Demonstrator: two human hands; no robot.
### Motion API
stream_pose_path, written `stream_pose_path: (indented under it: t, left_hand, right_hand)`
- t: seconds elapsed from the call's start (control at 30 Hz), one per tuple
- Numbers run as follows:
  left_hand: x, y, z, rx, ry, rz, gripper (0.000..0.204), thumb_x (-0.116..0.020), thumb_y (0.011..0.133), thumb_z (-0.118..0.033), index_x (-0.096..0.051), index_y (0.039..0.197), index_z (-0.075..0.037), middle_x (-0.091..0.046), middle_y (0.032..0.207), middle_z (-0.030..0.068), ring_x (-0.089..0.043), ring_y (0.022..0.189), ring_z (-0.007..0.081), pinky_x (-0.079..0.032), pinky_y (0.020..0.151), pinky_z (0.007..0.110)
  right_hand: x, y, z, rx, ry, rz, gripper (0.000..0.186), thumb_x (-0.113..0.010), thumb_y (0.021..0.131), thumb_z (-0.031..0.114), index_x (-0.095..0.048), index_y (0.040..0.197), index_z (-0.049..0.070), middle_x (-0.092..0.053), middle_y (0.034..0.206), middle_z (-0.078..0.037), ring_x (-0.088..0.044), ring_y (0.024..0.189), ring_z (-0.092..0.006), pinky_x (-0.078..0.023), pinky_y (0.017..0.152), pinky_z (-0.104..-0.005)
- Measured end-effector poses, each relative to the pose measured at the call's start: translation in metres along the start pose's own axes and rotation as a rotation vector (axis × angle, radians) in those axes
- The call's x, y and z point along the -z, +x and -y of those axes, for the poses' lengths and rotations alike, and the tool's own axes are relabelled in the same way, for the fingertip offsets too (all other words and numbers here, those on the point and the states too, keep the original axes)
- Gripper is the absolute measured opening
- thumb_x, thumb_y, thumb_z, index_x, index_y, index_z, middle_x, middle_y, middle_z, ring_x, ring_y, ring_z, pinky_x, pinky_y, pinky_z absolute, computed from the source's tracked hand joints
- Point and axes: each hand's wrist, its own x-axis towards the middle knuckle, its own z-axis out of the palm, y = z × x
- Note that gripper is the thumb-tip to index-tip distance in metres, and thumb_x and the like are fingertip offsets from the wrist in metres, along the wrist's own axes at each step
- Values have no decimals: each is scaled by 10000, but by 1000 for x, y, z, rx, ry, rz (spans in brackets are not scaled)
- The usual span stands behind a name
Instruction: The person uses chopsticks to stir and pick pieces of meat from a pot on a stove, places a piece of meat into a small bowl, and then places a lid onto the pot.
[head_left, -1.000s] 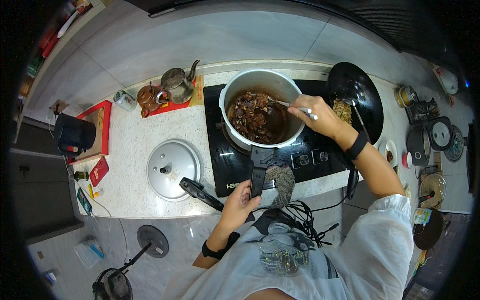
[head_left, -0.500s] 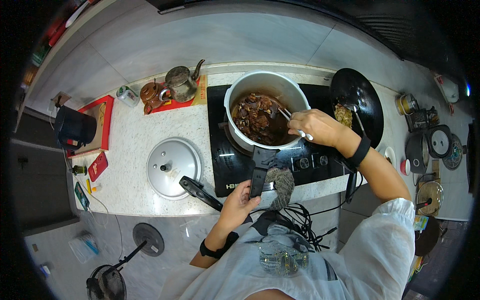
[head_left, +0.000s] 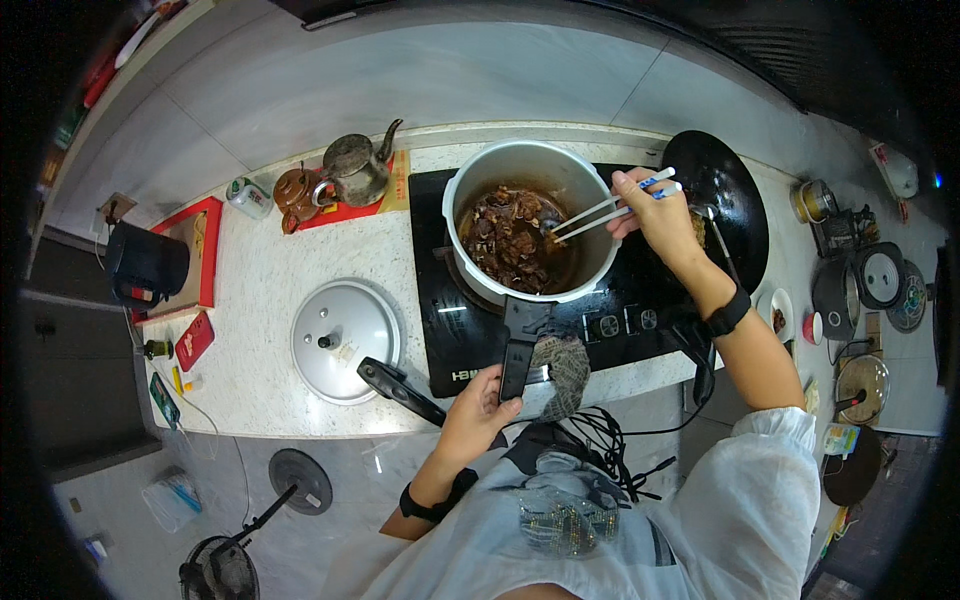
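Note:
A silver pressure cooker pot (head_left: 583,178) stands on the left part of the black cooktop (head_left: 436,330), holding chunks of brown meat (head_left: 505,235) in dark sauce. My left hand (head_left: 474,412) is closed around its black handle (head_left: 516,365). In my right hand (head_left: 648,212), above the pot's right rim, is a pair of chopsticks (head_left: 597,210) with blue-and-white ends. Their tips reach down into the food at the right side of the pot. A grey knitted cloth (head_left: 565,375) hangs just right of the handle.
The pot's lid (head_left: 340,350) lies left of the cooktop, its black handle (head_left: 400,390) pointing toward my left hand. A black wok (head_left: 740,190) with food and a spatula sits on the right. Behind stand a metal kettle (head_left: 355,168) and a brown teapot (head_left: 296,195). Black cables (head_left: 610,450) hang in front.
My right hand has moved up and to the right, and the chopsticks have swung from steep to slanting leftward. The left hand keeps its hold on the handle.

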Motion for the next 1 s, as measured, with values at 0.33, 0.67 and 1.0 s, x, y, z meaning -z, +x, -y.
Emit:
stream_pose_path:
  t: [0.33,0.67,1.0]
  left_hand:
    - [1,-2,-3,49,-27,-3,491,-603,854,-5,-374,1288,18,-576,1101,105,-551,1012,151,-446,886,286]
    - [0,-3,-3,44,-40,-16,502,-609,862,-37,-363,1296,23,-565,1101,111,-544,1001,153,-453,865,278]
    - [1,-2,-2,52,-26,-2,504,-617,861,-51,-368,1294,20,-570,1095,109,-543,994,152,-453,862,281]
  right_hand:
    - [-26,-25,0,265,51,252,197,-619,876,193,-636,828,3,-615,673,-40,-580,570,-96,-467,521,-228]
    - [-2,6,-22,-33,57,315,141,-613,869,137,-632,886,-2,-621,684,-67,-621,568,-134,-505,470,-225]
    - [39,5,8,5,-176,214,160,-622,866,166,-608,871,7,-593,670,-29,-581,520,-91,-415,409,-192]
